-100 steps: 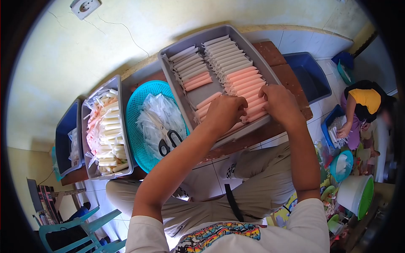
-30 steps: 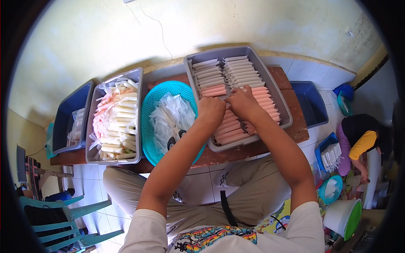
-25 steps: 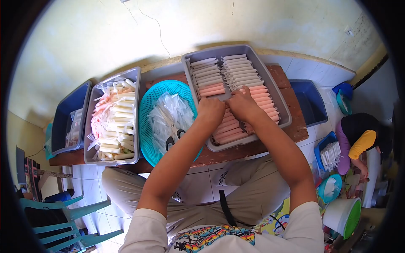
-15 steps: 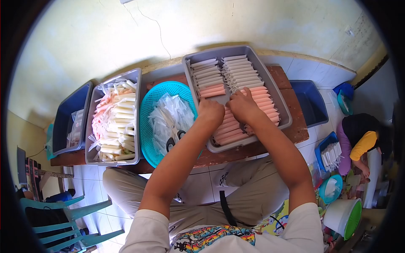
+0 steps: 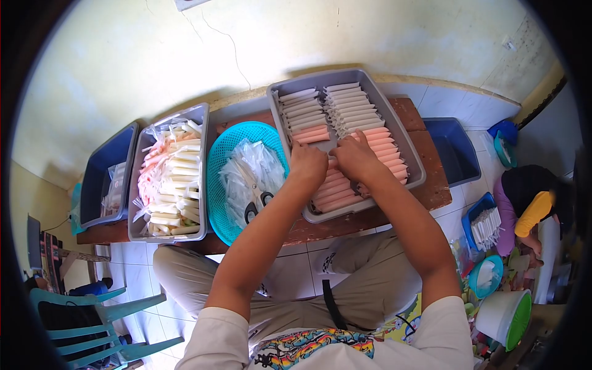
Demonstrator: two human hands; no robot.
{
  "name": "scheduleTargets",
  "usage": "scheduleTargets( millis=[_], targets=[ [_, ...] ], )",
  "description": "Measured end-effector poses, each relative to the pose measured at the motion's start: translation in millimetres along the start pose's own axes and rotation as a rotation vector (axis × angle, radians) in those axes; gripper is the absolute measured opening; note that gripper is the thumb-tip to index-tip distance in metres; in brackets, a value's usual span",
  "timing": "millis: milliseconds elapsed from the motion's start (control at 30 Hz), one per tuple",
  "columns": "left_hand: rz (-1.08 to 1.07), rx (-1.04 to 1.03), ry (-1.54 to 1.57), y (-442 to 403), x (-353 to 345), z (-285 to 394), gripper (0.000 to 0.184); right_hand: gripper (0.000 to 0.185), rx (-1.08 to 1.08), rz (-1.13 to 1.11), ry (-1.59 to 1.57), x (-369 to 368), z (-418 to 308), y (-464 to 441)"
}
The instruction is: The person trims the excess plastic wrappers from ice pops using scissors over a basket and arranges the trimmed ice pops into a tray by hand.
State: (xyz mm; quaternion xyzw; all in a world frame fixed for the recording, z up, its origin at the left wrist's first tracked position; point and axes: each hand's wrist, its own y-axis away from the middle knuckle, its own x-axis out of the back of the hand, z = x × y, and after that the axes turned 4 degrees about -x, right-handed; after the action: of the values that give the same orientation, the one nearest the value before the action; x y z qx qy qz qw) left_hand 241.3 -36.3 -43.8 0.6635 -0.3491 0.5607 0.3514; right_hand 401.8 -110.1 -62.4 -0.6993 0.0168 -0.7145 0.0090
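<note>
A grey tray (image 5: 412, 139) on the brown wooden bench holds two columns of filled plastic tubes. White tubes (image 5: 350, 102) lie at the far end and pink tubes (image 5: 336, 191) nearer me. My left hand (image 5: 308, 163) is over the left column, just below several pink tubes, its fingers curled and closed. Close beside it, my right hand (image 5: 354, 157) is bent over the pink tubes between the columns, fingers also closed. What either hand grips is hidden beneath the fingers. A small gap separates the two hands.
Left of the tray, a turquoise basket (image 5: 217, 213) holds clear plastic bags (image 5: 237, 191) and scissors (image 5: 251, 206). Beyond are a grey bin (image 5: 134, 228) of tubes and a blue bin (image 5: 92, 185). At right are a blue tub (image 5: 453, 148) and a person (image 5: 524, 197) beside a small blue basket (image 5: 472, 216).
Since the oldest frame, both hands have moved from the near pink tubes toward the tray's middle, and the view has shifted. Over the last second the hands have barely moved, parting slightly.
</note>
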Motion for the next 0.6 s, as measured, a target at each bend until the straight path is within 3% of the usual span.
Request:
scheduleTargets(
  millis=[167, 233, 367, 467, 533, 600],
  targets=[
    [0.135, -0.029, 0.029, 2.4, 3.2, -2.9, 0.016, 0.021, -0.018, 0.010, -0.078, 10.6, -1.2, 4.0],
    [0.149, -0.049, 0.083, 4.3, 9.1, -5.6, 0.017, 0.037, -0.091, 0.062, -0.224, 11.6, -1.3, 2.7],
    [0.181, -0.034, 0.197, 6.6, 19.6, -15.4, 0.016, 0.033, -0.131, 0.145, -0.359, 26.8, 1.7, 8.9],
    [0.261, 0.009, 0.401, 23.7, 43.7, -20.8, 0.018, 0.034, -0.050, 0.157, -0.526, 39.0, 2.5, 11.3],
    [0.326, 0.033, 0.521, 34.2, 60.5, -26.5, 0.021, 0.025, -0.010, 0.199, -0.822, 48.8, -3.1, 12.8],
    [0.391, 0.036, 0.585, 42.6, 69.0, -34.8, 0.022, 0.022, 0.005, 0.217, -0.848, 57.9, -11.3, 14.8]
  ],
)
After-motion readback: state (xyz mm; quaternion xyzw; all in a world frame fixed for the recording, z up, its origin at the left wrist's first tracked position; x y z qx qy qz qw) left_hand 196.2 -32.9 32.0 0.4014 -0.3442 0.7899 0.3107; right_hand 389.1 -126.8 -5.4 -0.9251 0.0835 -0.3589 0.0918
